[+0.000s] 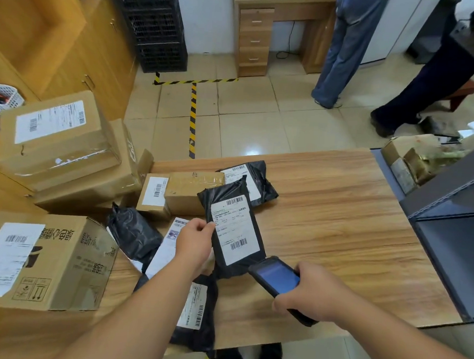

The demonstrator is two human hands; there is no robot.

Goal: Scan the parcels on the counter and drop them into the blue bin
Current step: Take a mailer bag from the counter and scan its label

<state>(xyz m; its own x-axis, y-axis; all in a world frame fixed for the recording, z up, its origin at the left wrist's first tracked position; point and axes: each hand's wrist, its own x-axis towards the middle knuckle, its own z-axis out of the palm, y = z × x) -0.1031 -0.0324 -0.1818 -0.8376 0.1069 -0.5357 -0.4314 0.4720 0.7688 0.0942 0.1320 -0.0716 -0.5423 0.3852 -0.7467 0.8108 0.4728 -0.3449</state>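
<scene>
My left hand (195, 239) pinches the left edge of a black poly-bag parcel (233, 229) with a white barcode label, holding it tilted above the wooden counter (339, 223). My right hand (310, 292) grips a black handheld scanner (275, 278) with a lit blue screen, its front end close to the parcel's lower edge. Another black bag parcel (251, 180) lies behind, one more (197, 311) under my left forearm, and a crumpled one (132, 232) to the left. The blue bin (451, 222) stands at the counter's right end.
Cardboard boxes crowd the left: a large one (42, 261) near me, a stack (64, 150) behind, small ones (184, 192) mid-counter. A torn box (411, 160) sits by the bin. Two people's legs (349, 47) stand on the tiled floor beyond.
</scene>
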